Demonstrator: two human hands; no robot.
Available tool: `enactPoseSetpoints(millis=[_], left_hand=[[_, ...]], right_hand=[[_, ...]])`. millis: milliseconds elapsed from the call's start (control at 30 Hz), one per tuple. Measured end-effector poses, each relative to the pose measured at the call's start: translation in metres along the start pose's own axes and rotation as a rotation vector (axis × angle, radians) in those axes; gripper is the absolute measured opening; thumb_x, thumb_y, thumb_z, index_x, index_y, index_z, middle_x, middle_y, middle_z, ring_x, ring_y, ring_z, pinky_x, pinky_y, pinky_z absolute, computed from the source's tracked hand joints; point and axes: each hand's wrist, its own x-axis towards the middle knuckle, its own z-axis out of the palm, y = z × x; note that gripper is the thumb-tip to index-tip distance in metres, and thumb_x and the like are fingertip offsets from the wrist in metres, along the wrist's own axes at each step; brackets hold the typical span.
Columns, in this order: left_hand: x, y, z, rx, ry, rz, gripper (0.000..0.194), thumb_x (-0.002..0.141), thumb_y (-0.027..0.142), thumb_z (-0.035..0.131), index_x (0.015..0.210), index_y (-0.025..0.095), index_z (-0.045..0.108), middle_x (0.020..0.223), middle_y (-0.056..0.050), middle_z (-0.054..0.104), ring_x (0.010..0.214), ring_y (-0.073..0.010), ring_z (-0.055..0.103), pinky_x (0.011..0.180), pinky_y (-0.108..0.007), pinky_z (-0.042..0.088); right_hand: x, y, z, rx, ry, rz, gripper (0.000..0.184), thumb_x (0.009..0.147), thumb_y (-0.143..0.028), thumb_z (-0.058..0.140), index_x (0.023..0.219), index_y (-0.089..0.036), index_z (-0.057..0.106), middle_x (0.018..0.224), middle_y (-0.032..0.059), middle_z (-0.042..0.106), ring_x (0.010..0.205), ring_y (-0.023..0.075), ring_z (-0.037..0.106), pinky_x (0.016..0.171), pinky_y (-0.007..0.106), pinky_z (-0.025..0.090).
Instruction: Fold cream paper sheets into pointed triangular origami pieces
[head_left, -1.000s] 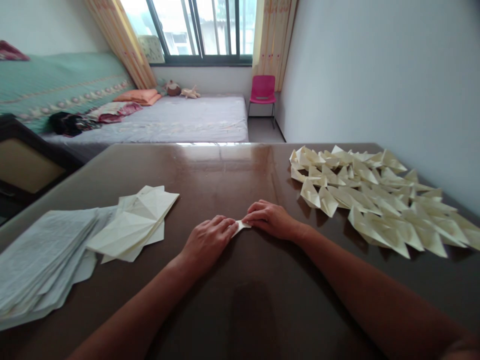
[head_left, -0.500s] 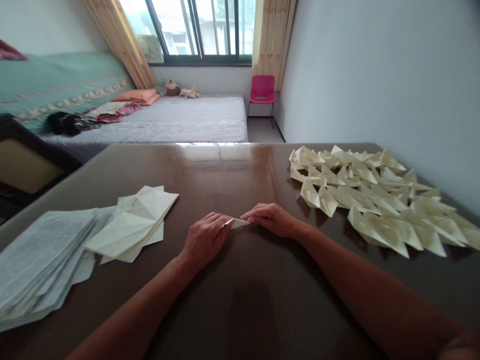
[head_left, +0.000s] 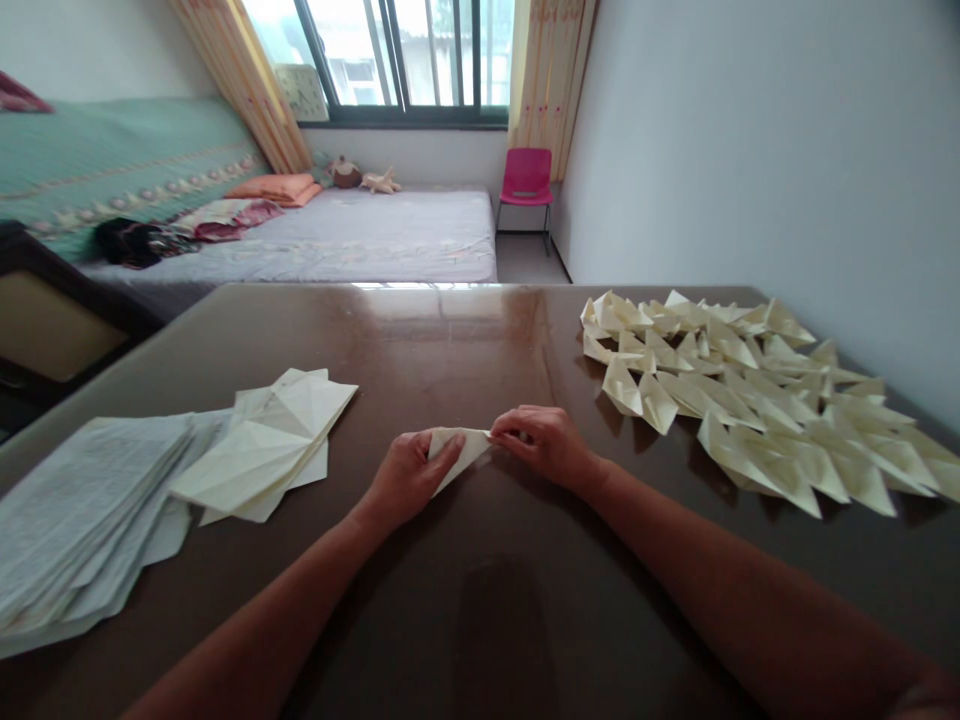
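Observation:
A small cream folded paper is held between my two hands over the brown table. My left hand is closed on its left end, the thumb lying across the near face and the fingers hidden behind. The paper's right tip is pinched in the fingers of my right hand. To the left lies a small pile of creased cream paper sheets. On the right, many folded paper boats stand nested in rows.
A thick stack of printed paper sheets sits at the table's left edge, partly beneath the creased pile. Beyond the table are a bed, a pink chair and a dark-framed chair. A wall runs along the right.
The paper has been tipped up, so more of its face shows. My left hand has turned, bringing its thumb across the front. My right hand has gone from lying on the paper to pinching its tip.

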Motion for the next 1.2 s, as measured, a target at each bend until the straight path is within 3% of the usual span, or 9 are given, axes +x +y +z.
enactPoseSetpoints(millis=[100, 267, 400, 533, 667, 833, 933, 1067, 1200], left_hand=[[0.0, 0.0, -0.002, 0.001, 0.001, -0.017, 0.043, 0.087, 0.047, 0.048, 0.067, 0.011, 0.061, 0.056, 0.003, 0.049, 0.054, -0.0091, 0.041, 0.05, -0.02, 0.032], [-0.003, 0.002, -0.001, 0.099, -0.016, 0.064, 0.041, 0.089, 0.043, 0.046, 0.071, 0.012, 0.065, 0.061, 0.002, 0.057, 0.058, -0.01, 0.048, 0.055, -0.019, 0.036], [-0.004, 0.004, -0.002, 0.031, -0.1, 0.087, 0.037, 0.09, 0.043, 0.047, 0.082, 0.014, 0.069, 0.07, 0.0, 0.064, 0.064, -0.0112, 0.054, 0.06, -0.019, 0.041], [0.001, 0.003, -0.011, -0.291, -0.126, -0.066, 0.049, 0.086, 0.055, 0.049, 0.106, 0.013, 0.066, 0.086, -0.006, 0.069, 0.072, -0.0166, 0.062, 0.057, -0.022, 0.048], [0.007, -0.005, -0.018, -0.649, -0.021, -0.288, 0.062, 0.086, 0.062, 0.045, 0.117, 0.01, 0.06, 0.106, -0.015, 0.068, 0.084, -0.0217, 0.068, 0.067, -0.029, 0.056], [0.009, -0.015, -0.015, -0.605, -0.03, -0.319, 0.047, 0.076, 0.05, 0.068, 0.105, 0.013, 0.068, 0.088, -0.007, 0.072, 0.074, -0.0141, 0.068, 0.065, -0.021, 0.056], [0.008, -0.015, -0.011, -0.57, 0.004, -0.322, 0.048, 0.07, 0.047, 0.074, 0.102, 0.011, 0.069, 0.074, -0.004, 0.071, 0.068, -0.0135, 0.067, 0.065, -0.022, 0.057], [0.008, -0.015, -0.01, -0.49, 0.007, -0.294, 0.049, 0.069, 0.047, 0.073, 0.101, 0.01, 0.067, 0.068, -0.004, 0.07, 0.064, -0.0151, 0.067, 0.064, -0.027, 0.058], [0.009, -0.015, -0.012, -0.307, -0.006, -0.223, 0.04, 0.076, 0.048, 0.066, 0.092, 0.011, 0.064, 0.064, -0.003, 0.069, 0.056, -0.0132, 0.064, 0.057, -0.024, 0.054]], right_hand=[[0.0, 0.0, -0.004, 0.032, -0.059, -0.04, 0.02, 0.089, -0.033, 0.056, 0.089, -0.02, 0.071, 0.081, 0.0028, 0.071, 0.071, 0.0126, 0.06, 0.07, 0.024, 0.044], [0.002, -0.001, -0.005, 0.284, -0.148, 0.216, 0.022, 0.083, -0.037, 0.063, 0.09, -0.017, 0.069, 0.076, 0.0011, 0.071, 0.066, 0.0113, 0.06, 0.062, 0.021, 0.045], [0.003, -0.006, -0.008, 0.346, -0.337, 0.252, 0.023, 0.087, -0.033, 0.056, 0.096, -0.016, 0.07, 0.07, 0.0006, 0.07, 0.061, 0.0109, 0.06, 0.061, 0.021, 0.045], [0.005, -0.002, -0.015, 0.247, -0.196, 0.295, 0.021, 0.087, -0.031, 0.056, 0.081, -0.016, 0.069, 0.068, 0.001, 0.07, 0.059, 0.0107, 0.058, 0.059, 0.021, 0.043], [0.006, 0.011, -0.02, 0.267, -0.12, 0.358, 0.019, 0.086, -0.03, 0.055, 0.077, -0.016, 0.064, 0.066, 0.0008, 0.068, 0.056, 0.0105, 0.055, 0.057, 0.021, 0.041], [0.006, 0.017, -0.02, 0.302, -0.16, 0.399, 0.019, 0.086, -0.032, 0.055, 0.078, -0.016, 0.063, 0.065, 0.0011, 0.068, 0.054, 0.0102, 0.053, 0.053, 0.02, 0.04], [0.005, 0.015, -0.02, 0.276, -0.156, 0.411, 0.02, 0.086, -0.032, 0.055, 0.077, -0.016, 0.063, 0.064, 0.001, 0.068, 0.054, 0.01, 0.053, 0.053, 0.02, 0.04], [0.005, 0.012, -0.02, 0.242, -0.169, 0.403, 0.021, 0.086, -0.034, 0.054, 0.078, -0.016, 0.063, 0.065, 0.0011, 0.069, 0.053, 0.01, 0.054, 0.053, 0.02, 0.04], [0.006, 0.011, -0.021, 0.222, -0.246, 0.359, 0.022, 0.088, -0.033, 0.053, 0.084, -0.016, 0.065, 0.067, 0.0018, 0.07, 0.053, 0.0102, 0.055, 0.055, 0.021, 0.04]])
